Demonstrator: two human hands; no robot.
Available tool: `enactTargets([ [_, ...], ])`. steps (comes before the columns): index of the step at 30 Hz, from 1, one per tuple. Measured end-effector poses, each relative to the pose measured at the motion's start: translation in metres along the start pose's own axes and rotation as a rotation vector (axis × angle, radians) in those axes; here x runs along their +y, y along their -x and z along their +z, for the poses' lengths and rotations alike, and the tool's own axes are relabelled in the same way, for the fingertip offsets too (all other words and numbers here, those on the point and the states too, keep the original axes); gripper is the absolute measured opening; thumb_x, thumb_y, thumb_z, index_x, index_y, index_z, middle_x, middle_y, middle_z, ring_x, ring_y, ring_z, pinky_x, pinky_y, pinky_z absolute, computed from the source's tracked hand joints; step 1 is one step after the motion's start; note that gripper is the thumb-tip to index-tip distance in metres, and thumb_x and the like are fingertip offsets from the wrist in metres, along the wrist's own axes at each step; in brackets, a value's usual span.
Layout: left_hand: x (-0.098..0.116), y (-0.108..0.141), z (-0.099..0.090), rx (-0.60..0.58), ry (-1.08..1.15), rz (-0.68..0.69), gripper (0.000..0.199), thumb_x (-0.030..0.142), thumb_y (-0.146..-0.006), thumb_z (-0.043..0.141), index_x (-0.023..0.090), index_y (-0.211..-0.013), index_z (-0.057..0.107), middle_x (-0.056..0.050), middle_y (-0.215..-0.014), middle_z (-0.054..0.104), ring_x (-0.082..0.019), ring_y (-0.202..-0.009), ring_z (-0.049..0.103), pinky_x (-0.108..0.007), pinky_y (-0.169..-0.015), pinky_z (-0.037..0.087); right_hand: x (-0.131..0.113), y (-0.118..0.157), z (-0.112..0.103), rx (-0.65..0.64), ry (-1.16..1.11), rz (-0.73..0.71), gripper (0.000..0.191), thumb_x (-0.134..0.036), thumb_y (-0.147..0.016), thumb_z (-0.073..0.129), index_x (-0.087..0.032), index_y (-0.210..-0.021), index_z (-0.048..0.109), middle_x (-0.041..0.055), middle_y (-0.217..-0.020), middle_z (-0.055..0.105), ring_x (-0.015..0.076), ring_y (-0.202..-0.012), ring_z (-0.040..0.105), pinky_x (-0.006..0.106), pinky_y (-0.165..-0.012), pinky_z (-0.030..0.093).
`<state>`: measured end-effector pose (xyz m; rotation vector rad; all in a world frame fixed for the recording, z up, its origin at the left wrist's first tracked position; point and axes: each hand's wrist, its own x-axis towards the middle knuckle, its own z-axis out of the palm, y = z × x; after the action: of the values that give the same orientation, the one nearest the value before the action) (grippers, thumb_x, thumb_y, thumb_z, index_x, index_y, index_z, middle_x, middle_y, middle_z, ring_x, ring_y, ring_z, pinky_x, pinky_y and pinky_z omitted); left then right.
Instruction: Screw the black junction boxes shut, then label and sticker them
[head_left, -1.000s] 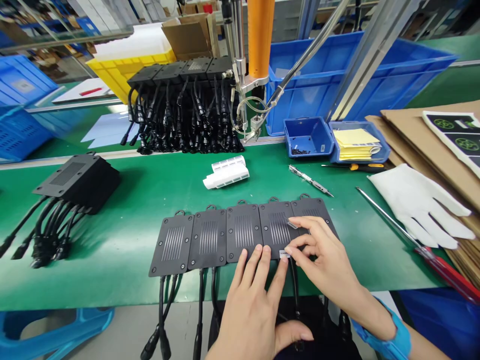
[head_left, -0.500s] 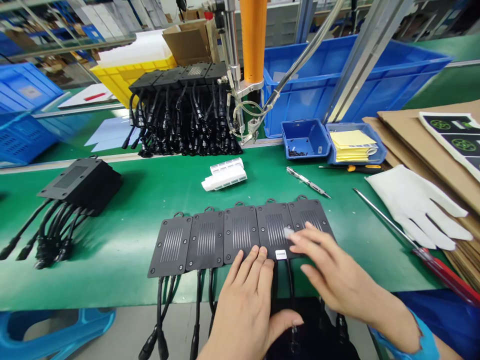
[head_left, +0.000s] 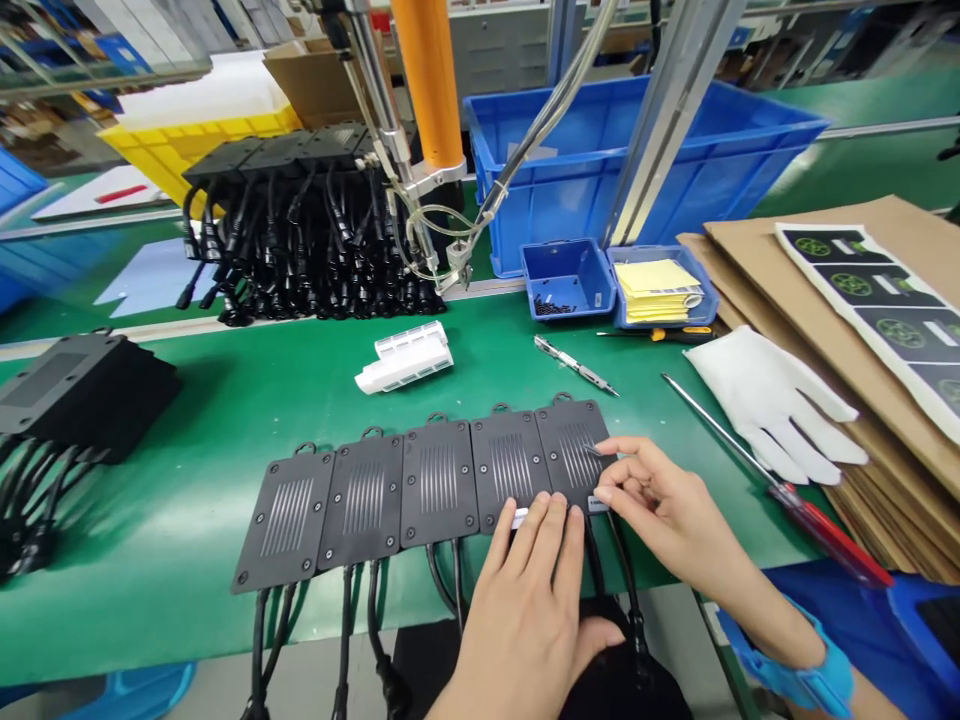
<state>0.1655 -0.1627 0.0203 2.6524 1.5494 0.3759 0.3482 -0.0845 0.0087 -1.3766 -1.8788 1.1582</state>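
Several flat black boxes [head_left: 439, 480] with ribbed centres and cables at their lower edges lie side by side on the green table. My left hand [head_left: 525, 590] rests flat with fingers stretched over the lower edge of the fourth box, partly covering its white label [head_left: 519, 518]. At the rightmost box [head_left: 574, 445], my right hand [head_left: 660, 495] has its thumb and index finger bent close together beside a small label [head_left: 598, 504] at the lower edge. Whether anything is between those fingertips is too small to tell.
White label rolls [head_left: 405, 360], a pen [head_left: 576, 366], a red-handled screwdriver [head_left: 825, 530] and a white glove [head_left: 772, 400] lie beyond and to the right. An orange tool [head_left: 429, 80] hangs above. More cabled boxes [head_left: 82, 390] stand left; blue bins [head_left: 566, 280] are behind.
The view has shifted right. My left hand has moved onto the fourth box's label, and my right hand has moved to the rightmost box, where a label now shows. Its fingers have drawn together.
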Motion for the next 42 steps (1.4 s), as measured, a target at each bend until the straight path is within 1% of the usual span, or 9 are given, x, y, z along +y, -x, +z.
enactTargets([
  [4,0.001,-0.001,0.002,0.018,-0.033,-0.011,0.072,0.065,-0.091,0.051,0.006,-0.131,0.054,-0.017,-0.133,0.060,-0.032,-0.123,0.058,-0.051,-0.101,0.052,0.001,0.001,0.000,-0.002,0.020,-0.044,0.027,-0.025,-0.092,0.055,-0.026,-0.118,0.047,-0.0052,-0.076,0.064,0.0102,-0.051,0.046,0.024,-0.052,0.040],
  [9,0.003,-0.004,0.000,0.022,-0.067,-0.013,0.072,0.066,-0.089,0.053,0.006,-0.129,0.057,-0.016,-0.131,0.063,-0.032,-0.120,0.060,-0.051,-0.099,0.054,0.000,0.000,0.000,0.018,0.033,-0.066,0.026,-0.022,-0.091,0.057,-0.026,-0.115,0.048,-0.0070,-0.075,0.065,0.0094,-0.048,0.044,0.023,-0.052,0.040],
  [13,0.004,-0.006,-0.001,0.021,-0.082,-0.012,0.077,0.070,-0.083,0.059,0.008,-0.128,0.058,-0.017,-0.130,0.063,-0.033,-0.119,0.061,-0.053,-0.096,0.055,0.001,0.001,0.001,0.026,0.046,-0.083,0.028,-0.020,-0.091,0.057,-0.027,-0.116,0.047,-0.0085,-0.076,0.065,0.0088,-0.048,0.042,0.022,-0.052,0.040],
  [22,0.006,-0.007,-0.002,-0.008,-0.084,-0.018,0.089,0.073,-0.071,0.070,0.011,-0.132,0.056,-0.019,-0.129,0.063,-0.035,-0.118,0.061,-0.055,-0.095,0.055,0.001,0.000,0.001,0.041,0.057,-0.088,0.027,-0.020,-0.091,0.057,-0.025,-0.116,0.048,-0.0061,-0.075,0.065,0.0099,-0.048,0.043,0.023,-0.052,0.040],
  [27,0.007,-0.009,-0.003,-0.024,-0.089,-0.029,0.093,0.072,-0.065,0.075,0.015,-0.136,0.054,-0.019,-0.128,0.064,-0.036,-0.118,0.061,-0.057,-0.094,0.055,0.001,0.001,0.001,0.042,0.052,-0.092,0.027,-0.020,-0.091,0.056,-0.025,-0.115,0.049,-0.0059,-0.075,0.066,0.0095,-0.048,0.044,0.023,-0.051,0.040],
  [31,0.008,-0.009,-0.003,-0.026,-0.097,-0.030,0.090,0.072,-0.067,0.073,0.017,-0.135,0.055,-0.018,-0.128,0.064,-0.035,-0.117,0.061,-0.057,-0.093,0.055,0.002,0.002,0.002,0.045,0.052,-0.100,0.027,-0.019,-0.091,0.056,-0.025,-0.116,0.049,-0.0062,-0.075,0.066,0.0095,-0.048,0.043,0.023,-0.051,0.041],
  [36,0.009,-0.010,-0.002,-0.018,-0.101,-0.037,0.085,0.071,-0.070,0.073,0.017,-0.134,0.056,-0.017,-0.126,0.065,-0.034,-0.116,0.063,-0.056,-0.093,0.056,0.001,0.003,0.002,0.043,0.058,-0.123,0.028,-0.019,-0.091,0.055,-0.024,-0.117,0.048,-0.0055,-0.075,0.065,0.0097,-0.049,0.043,0.023,-0.051,0.041],
  [38,0.010,-0.010,-0.003,-0.019,-0.099,-0.042,0.083,0.069,-0.071,0.073,0.017,-0.134,0.056,-0.017,-0.125,0.066,-0.034,-0.115,0.063,-0.057,-0.093,0.056,0.001,0.002,0.000,0.044,0.063,-0.130,0.031,-0.019,-0.091,0.055,-0.024,-0.120,0.048,-0.0044,-0.076,0.064,0.0100,-0.050,0.044,0.023,-0.052,0.041],
  [42,0.010,-0.011,-0.003,-0.026,-0.083,-0.047,0.082,0.068,-0.070,0.074,0.017,-0.132,0.057,-0.016,-0.124,0.066,-0.035,-0.114,0.063,-0.058,-0.093,0.055,0.002,0.000,-0.001,0.154,0.065,-0.144,0.038,-0.022,-0.089,0.059,-0.025,-0.125,0.048,-0.0007,-0.087,0.057,0.0108,-0.057,0.045,0.024,-0.052,0.042],
])
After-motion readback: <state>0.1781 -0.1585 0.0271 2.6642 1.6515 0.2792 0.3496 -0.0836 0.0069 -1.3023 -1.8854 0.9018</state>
